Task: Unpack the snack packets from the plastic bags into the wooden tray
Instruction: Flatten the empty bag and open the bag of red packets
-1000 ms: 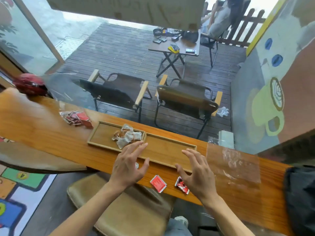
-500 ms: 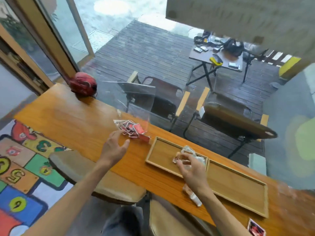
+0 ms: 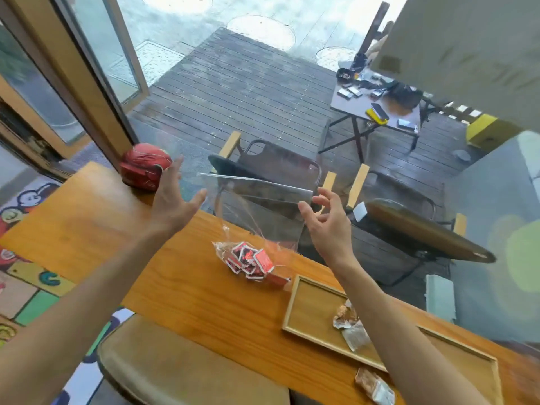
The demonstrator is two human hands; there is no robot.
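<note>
A clear plastic bag stands upright on the wooden counter, with several red snack packets bunched in its bottom. My left hand is raised with fingers spread just left of the bag's top edge, not touching it. At the bag's top right corner, my right hand has its thumb and fingers apart; I cannot tell whether it touches. The wooden tray lies to the right and holds a few brown and white packets. One more packet lies on the counter before the tray.
A red rounded object sits at the counter's far left corner. A glass pane runs along the counter's far edge, with chairs outside. A padded stool is below the near edge.
My view has swung left. My right hand left the packets in the tray and rose to the bag's top right corner. My left hand lifted toward the bag's top left edge.
</note>
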